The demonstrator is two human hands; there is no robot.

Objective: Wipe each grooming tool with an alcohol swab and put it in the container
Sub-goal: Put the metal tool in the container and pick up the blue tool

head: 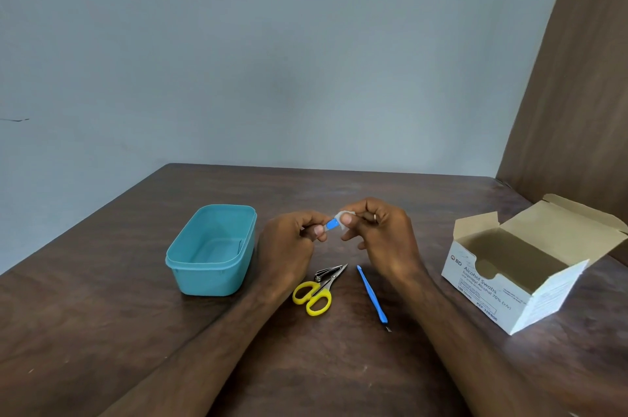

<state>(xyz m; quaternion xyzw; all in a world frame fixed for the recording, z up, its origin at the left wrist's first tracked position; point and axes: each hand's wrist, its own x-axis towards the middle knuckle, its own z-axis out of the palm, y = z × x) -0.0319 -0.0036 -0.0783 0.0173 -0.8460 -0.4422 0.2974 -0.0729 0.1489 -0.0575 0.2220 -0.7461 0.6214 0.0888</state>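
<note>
Above the table's middle, my left hand (295,240) pinches a small blue-tipped grooming tool (332,224). My right hand (377,229) presses a white alcohol swab (343,216) around the tool's far end. Most of the tool is hidden by my fingers. A teal plastic container (190,258) stands empty to the left of my hands. On the table below my hands lie yellow-handled scissors (314,294), a metal nail clipper (327,273) touching the scissors' blades, and a slim blue-handled cuticle tool (372,297).
An open white box of alcohol swabs (492,284) stands at the right, flaps up. The dark wooden table (102,314) meets a grey wall at the back and a brown panel (577,93) at the right.
</note>
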